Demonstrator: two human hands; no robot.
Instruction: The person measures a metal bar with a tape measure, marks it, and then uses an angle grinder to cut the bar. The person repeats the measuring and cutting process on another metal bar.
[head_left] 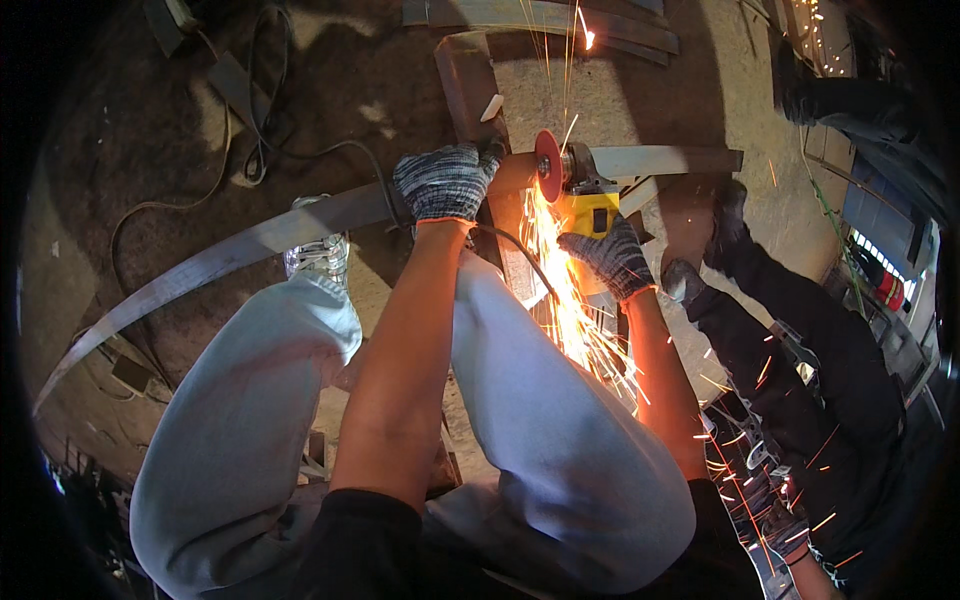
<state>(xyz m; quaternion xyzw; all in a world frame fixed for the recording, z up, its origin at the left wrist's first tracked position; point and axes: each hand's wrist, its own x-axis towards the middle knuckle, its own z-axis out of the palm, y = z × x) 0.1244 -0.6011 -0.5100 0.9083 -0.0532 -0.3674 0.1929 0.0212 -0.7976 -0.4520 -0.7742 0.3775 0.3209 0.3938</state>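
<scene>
Your left hand (pixel 445 182) closes around the long curved steel strip (pixel 250 240), which runs left to right; just to its right, your right hand (pixel 612 258) grips the yellow angle grinder (pixel 585 205), whose red disc (pixel 547 165) touches the strip.

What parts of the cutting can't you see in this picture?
Head view only:
- Cut spot on the metal strip: hidden by spark glare under the red disc.
- Yellow grinder body: mostly covered by the right hand.
- Strip under the left hand: covered by the glove.

Grinder (pixel 585 205) right of steel strip (pixel 250 240)
</scene>
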